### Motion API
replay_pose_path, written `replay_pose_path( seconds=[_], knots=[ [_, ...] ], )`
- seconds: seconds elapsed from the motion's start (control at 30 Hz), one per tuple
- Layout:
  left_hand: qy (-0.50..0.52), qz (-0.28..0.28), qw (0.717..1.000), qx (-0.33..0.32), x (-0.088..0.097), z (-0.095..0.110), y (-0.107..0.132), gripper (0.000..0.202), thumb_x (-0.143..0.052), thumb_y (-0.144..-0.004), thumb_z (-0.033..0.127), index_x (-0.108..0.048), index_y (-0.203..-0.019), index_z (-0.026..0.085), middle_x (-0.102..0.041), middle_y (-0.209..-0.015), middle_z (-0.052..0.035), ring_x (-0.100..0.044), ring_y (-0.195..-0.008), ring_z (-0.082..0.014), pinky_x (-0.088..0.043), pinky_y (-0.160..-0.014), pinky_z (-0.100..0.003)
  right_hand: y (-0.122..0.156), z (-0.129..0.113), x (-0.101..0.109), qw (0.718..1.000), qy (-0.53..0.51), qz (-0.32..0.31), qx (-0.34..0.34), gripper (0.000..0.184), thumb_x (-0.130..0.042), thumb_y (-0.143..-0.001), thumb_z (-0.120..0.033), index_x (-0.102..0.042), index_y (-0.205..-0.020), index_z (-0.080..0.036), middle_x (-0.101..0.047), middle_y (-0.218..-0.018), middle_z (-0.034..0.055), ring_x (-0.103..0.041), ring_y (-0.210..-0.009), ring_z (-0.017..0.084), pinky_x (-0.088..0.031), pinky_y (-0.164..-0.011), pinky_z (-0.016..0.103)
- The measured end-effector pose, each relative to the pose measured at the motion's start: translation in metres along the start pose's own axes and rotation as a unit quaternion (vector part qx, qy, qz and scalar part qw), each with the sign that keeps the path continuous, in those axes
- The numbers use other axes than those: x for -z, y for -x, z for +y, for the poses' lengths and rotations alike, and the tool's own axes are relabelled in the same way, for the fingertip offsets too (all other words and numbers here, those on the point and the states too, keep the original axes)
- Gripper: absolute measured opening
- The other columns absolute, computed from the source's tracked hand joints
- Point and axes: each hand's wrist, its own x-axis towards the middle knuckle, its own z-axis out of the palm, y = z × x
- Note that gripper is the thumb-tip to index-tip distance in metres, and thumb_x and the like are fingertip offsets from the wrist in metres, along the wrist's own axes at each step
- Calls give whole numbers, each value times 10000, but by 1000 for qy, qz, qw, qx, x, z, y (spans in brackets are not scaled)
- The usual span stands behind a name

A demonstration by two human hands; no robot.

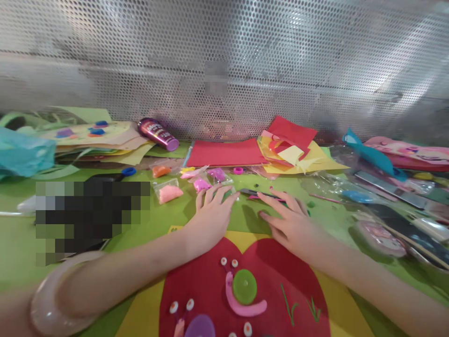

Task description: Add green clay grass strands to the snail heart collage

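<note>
Your left hand [210, 217] lies palm down on the green table [164, 215] just beyond the top edge of the red heart sheet [273, 262], fingers stretched flat and closed on nothing. Your right hand [293, 224] rests the same way beside it, also above the heart's top edge, spread and empty. Its fingertips reach a slim dark tool [257, 192] lying further out from the heart. I cannot tell whether they touch it. The tool looks light and stiff, so pinch it at mid-length. A small bag of pink clay [201, 184] sits just past your left fingertips. The film is likely slippery and the clay soft, so take it by a corner.
</note>
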Motion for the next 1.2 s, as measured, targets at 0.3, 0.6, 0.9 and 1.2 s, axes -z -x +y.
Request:
replay_pose_path(
  seconds=[0.3, 0.6, 0.9, 1.2],
  knots=[
    [1, -8, 1000, -7, 6, 1, -1, 440, -574, -905, 282, -442, -1316, 198, -430, -1374, -111, -451, -1238, -295, -434, -1000, -532, 8, -5, 14, 992, 105, -38, 51, 571, -482, -614, 34, -647, -1142, -106, -420, -1409, 212, -392, -1272, 417, -438, -936, 630],
    [-6, -31, 999, 12, 10, 3, -3, 445, -575, -904, 280, -438, -1319, 196, -424, -1381, -112, -452, -1238, -297, -429, -1003, -537, 15, -3, 18, 990, 109, -38, 79, 564, -520, -582, -1, -669, -1099, -168, -427, -1412, 190, -385, -1283, 425, -404, -948, 642],
    [-6, -56, 998, 12, 13, 1, -3, 466, -579, -902, 296, -426, -1329, 192, -413, -1390, -114, -442, -1245, -304, -404, -1019, -556, 14, 7, 11, 990, 92, -78, 73, 886, -523, -432, 86, -563, -1261, -226, -317, -1477, 193, -336, -1311, 431, -396, -974, 619],
    [-6, -65, 998, 18, 15, 3, -4, 471, -578, -902, 281, -418, -1337, 196, -397, -1406, -113, -425, -1263, -308, -393, -1029, -563, 14, 7, 7, 990, 85, -98, 56, 915, -527, -453, 110, -512, -1311, -208, -259, -1490, 229, -319, -1308, 459, -403, -944, 644]
  ],
)
